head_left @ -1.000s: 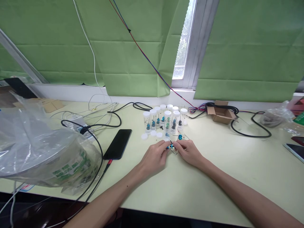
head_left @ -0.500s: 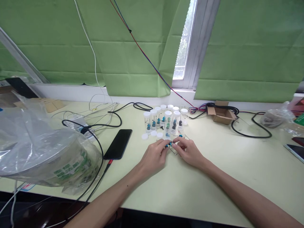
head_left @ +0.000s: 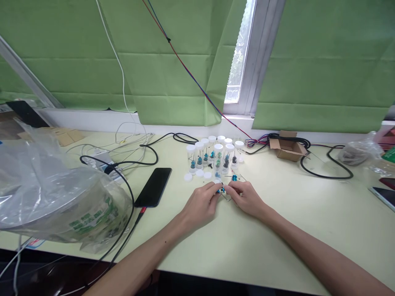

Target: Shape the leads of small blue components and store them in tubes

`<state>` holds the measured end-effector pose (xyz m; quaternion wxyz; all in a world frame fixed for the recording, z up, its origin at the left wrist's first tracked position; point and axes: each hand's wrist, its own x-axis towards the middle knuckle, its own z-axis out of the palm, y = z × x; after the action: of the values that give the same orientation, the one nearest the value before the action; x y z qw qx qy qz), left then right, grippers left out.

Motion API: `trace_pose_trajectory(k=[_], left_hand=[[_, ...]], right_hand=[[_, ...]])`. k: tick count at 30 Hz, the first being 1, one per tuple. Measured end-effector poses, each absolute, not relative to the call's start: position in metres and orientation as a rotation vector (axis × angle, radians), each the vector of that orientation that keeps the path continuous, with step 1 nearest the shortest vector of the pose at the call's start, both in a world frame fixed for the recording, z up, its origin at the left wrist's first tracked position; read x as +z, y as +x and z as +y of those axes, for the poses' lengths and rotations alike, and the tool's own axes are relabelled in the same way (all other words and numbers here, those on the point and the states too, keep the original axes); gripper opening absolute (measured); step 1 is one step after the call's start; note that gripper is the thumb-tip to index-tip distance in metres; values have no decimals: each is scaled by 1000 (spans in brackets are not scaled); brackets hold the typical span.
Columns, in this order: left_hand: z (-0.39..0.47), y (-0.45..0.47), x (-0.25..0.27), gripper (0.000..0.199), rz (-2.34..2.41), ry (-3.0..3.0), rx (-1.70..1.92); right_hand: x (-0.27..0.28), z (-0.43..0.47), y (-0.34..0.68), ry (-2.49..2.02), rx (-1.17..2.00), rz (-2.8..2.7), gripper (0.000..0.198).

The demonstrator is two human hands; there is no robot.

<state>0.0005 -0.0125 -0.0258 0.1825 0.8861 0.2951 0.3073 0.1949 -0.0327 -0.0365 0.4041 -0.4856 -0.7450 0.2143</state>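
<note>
Between my fingertips is a small blue and black metal part [head_left: 222,190], mostly covered by the fingers. My left hand [head_left: 202,201] pinches it from the left, and my right hand [head_left: 245,197] pinches it from the right. Just below, a bent metal hex key [head_left: 227,199] lies on the table. Behind my right fingers sits another blue metal part [head_left: 234,177] with thin wires or rods near it. Beyond the hands stand several clear tubes [head_left: 218,158] with white caps, holding blue, black or green parts. Loose white caps [head_left: 199,174] lie in front of them.
Left of my hands lies a black phone [head_left: 153,187] with a cable plugged in. A large clear plastic bag [head_left: 61,197] fills the left side. Black cables and an open cardboard box [head_left: 288,150] are at the back right; another phone [head_left: 382,197] lies at the right edge.
My right fingers have shifted slightly, showing more of the blue part behind them. The held part has turned or dropped a little; both hands still pinch it.
</note>
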Motion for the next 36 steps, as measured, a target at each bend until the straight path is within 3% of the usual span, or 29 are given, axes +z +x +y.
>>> trace_pose_trajectory(k=[19,27,36], left_hand=[[-12,1,-26,26,803,2509,877],[-9,1,-29,23,888,2486,988],[-12,1,-28,24,845,2507,953]], right_hand=[[-39,-31,193,-1231,496,-1853,51],[-38,-33,193,-1221,588,-1797,22],[-39,-33,195,-1167,604,-1864,22]])
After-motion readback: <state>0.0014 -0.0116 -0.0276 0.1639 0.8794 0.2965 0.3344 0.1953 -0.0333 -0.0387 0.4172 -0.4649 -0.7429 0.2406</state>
